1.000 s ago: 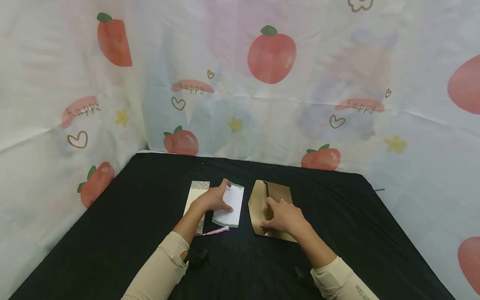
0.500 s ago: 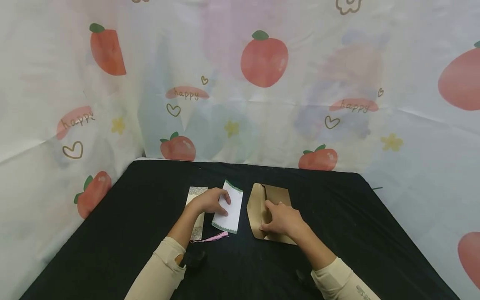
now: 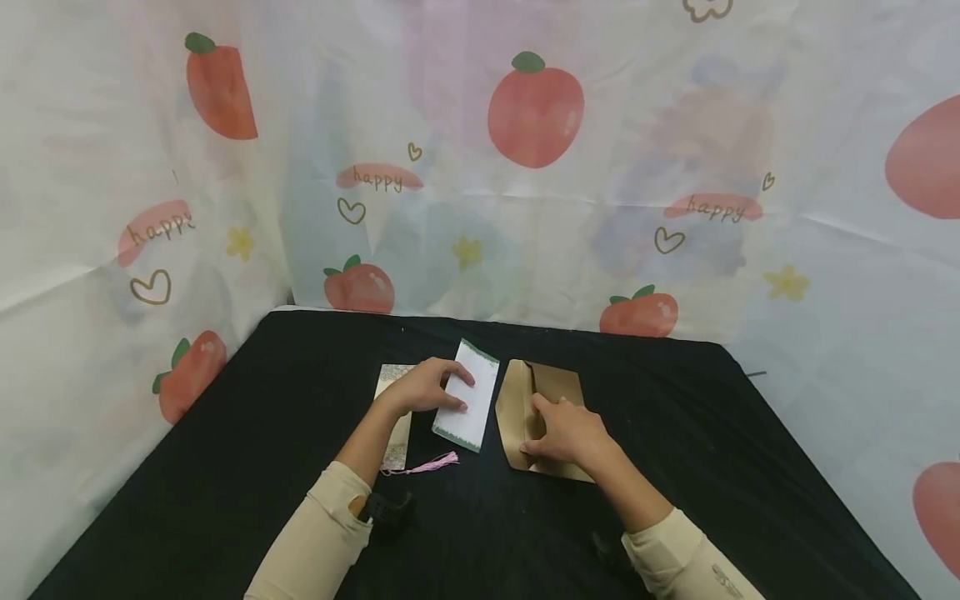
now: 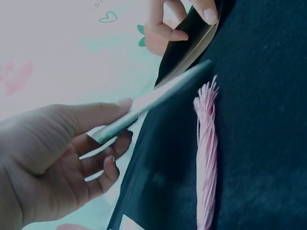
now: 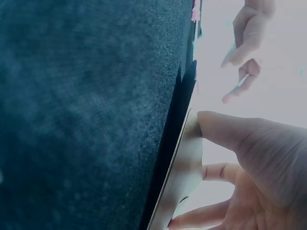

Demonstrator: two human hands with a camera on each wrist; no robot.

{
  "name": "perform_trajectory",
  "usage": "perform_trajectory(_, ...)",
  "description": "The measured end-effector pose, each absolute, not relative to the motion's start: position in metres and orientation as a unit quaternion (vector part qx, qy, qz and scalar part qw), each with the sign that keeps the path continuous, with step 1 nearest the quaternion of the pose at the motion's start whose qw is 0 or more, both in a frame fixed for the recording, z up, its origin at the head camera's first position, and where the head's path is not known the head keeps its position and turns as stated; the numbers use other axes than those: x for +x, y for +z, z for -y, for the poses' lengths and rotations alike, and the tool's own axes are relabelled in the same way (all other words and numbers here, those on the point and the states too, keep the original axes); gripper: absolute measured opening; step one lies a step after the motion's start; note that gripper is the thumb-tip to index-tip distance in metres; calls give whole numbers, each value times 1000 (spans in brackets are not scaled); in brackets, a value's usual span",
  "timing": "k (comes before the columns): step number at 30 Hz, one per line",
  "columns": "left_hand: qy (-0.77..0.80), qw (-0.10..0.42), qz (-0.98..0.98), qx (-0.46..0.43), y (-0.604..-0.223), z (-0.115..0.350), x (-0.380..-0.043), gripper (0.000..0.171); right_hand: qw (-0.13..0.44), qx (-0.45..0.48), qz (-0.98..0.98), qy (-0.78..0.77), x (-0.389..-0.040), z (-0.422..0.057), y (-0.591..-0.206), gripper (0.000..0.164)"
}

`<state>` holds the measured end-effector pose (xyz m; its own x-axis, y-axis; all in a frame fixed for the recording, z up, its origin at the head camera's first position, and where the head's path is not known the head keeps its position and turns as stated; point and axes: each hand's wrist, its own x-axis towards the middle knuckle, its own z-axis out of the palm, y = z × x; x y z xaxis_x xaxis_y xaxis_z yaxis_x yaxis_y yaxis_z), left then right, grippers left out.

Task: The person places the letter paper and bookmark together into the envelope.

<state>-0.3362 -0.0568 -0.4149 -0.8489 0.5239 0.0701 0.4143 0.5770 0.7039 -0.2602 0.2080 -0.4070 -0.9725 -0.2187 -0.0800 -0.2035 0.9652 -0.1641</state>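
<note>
In the head view my left hand (image 3: pixel 427 387) pinches a white card (image 3: pixel 471 421) with green leafy ends. The left wrist view shows the thumb over the card (image 4: pixel 160 96) and fingers beneath it; the card is tilted and raised off the cloth. To its right lies a gold envelope (image 3: pixel 558 383), its flap folded out to the left. My right hand (image 3: pixel 570 435) grips the envelope at its mouth, thumb near the flap crease. Partly hidden under the left hand is a cream bookmark (image 3: pixel 397 437) with patterned ends and a pink tassel (image 3: pixel 435 464).
A black cloth (image 3: pixel 480 542) covers the table. Behind and beside it hangs a pale curtain (image 3: pixel 450 108) printed with red fruit, hearts and lettering. A dark wrist-worn device (image 3: pixel 390 510) shows under the left wrist.
The white card has lifted from the cloth, moved right towards the envelope and tilted, held in my left hand. My right hand has stayed on the envelope.
</note>
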Motion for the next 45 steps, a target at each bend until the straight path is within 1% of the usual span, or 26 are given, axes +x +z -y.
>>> perform_trajectory(10,386,78,-880,265,-416,50,-336,38,56,-105,-990,-73,-264,-207,-411,68)
perform_trajectory(20,400,75,-876,257,-416,49,-338,39,57,-110,-990,-71,-264,-208,-407,69)
perform_trajectory(30,419,63,-872,244,-421,40,-336,37,60,-113,-989,-78,-263,-207,-407,65)
perform_trajectory(37,457,50,-859,226,-425,35,-336,35,63,-114,-988,-84,-265,-208,-408,68)
perform_trajectory(45,484,70,-845,217,-423,30,-331,34,66,-116,-987,-90,-265,-208,-407,70)
